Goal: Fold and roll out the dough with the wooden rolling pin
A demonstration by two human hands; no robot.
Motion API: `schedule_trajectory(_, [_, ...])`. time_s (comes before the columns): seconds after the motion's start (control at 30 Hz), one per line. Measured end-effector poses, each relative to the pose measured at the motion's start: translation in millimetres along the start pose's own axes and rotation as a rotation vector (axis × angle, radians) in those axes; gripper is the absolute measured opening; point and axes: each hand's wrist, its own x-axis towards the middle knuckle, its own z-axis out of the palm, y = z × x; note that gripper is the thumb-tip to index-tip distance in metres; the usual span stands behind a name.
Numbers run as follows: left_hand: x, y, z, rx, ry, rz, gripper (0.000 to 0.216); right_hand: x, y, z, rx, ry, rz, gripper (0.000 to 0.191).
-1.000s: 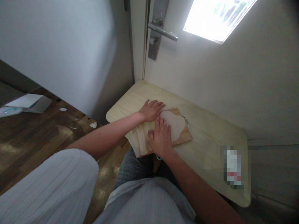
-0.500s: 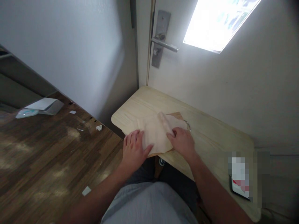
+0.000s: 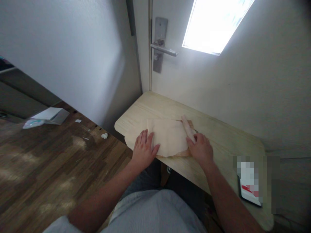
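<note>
A thin beige sheet (image 3: 167, 137), like cloth or rolled dough, lies spread over a wooden board (image 3: 184, 152) on a pale wooden table (image 3: 218, 136). My left hand (image 3: 143, 150) rests flat on the sheet's near left corner, fingers spread. My right hand (image 3: 200, 148) is closed on the near end of a pale rolling pin (image 3: 187, 127), which lies along the sheet's right edge and points away from me.
A door with a metal handle (image 3: 163, 50) stands behind the table, and a bright pane is beside it. A phone (image 3: 249, 191) lies at the table's near right end. Dark wooden floor (image 3: 48, 161) with paper scraps and a white flat box (image 3: 48, 115) is on the left.
My hands came off the sheet's middle. The left hand now holds down the near left corner; the right hand took the rolling pin and moved it from the sheet's middle to its right edge.
</note>
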Motion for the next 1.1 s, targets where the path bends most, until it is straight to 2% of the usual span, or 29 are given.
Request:
schedule_trajectory(0.17, [41.6,-8.2,9.5,-0.014,-0.086,0.132,0.061,-14.7,7.4,-10.9,-0.03,-0.041,0.114,0.036])
schedule_trajectory(0.37, [126.0,-29.7,15.7,0.023,-0.263,0.427,0.056,-59.1,-3.4,-27.8,-0.03,-0.191,0.136,0.034])
schedule_trajectory(0.47, [158.2,-30.9,19.0,0.032,-0.292,0.473,0.05,-84.3,-17.2,-29.2,0.096,-0.284,0.096,0.034])
schedule_trajectory(0.53, [167.7,-26.3,22.3,0.025,-0.287,0.466,0.047,-95.4,-23.5,-29.3,0.258,-0.338,0.096,0.035])
schedule_trajectory(0.63, [166.8,-15.4,27.3,0.009,-0.255,0.421,0.046,-97.6,-21.9,-32.1,0.517,-0.381,0.107,0.034])
schedule_trajectory(0.7, [160.6,-7.7,29.4,0.008,-0.212,0.354,0.047,-88.5,-12.3,-35.1,0.616,-0.352,0.105,0.034])
schedule_trajectory(0.83, [142.5,6.7,29.0,0.009,-0.045,0.054,0.055,-55.5,18.5,-37.0,0.533,-0.169,0.211,0.04])
schedule_trajectory(0.9, [131.0,12.6,27.9,-0.016,0.006,-0.075,0.059,-42.4,30.6,-34.1,0.488,-0.121,0.265,0.041])
schedule_trajectory(0.97, [118.4,16.8,27.1,-0.052,-0.004,-0.124,0.062,-38.4,34.7,-29.2,0.497,-0.12,0.287,0.041])
schedule_trajectory(1.1, [94.3,19.1,27.1,-0.113,-0.092,-0.092,0.062,-55.9,19.6,-18.5,0.622,-0.189,0.25,0.039])
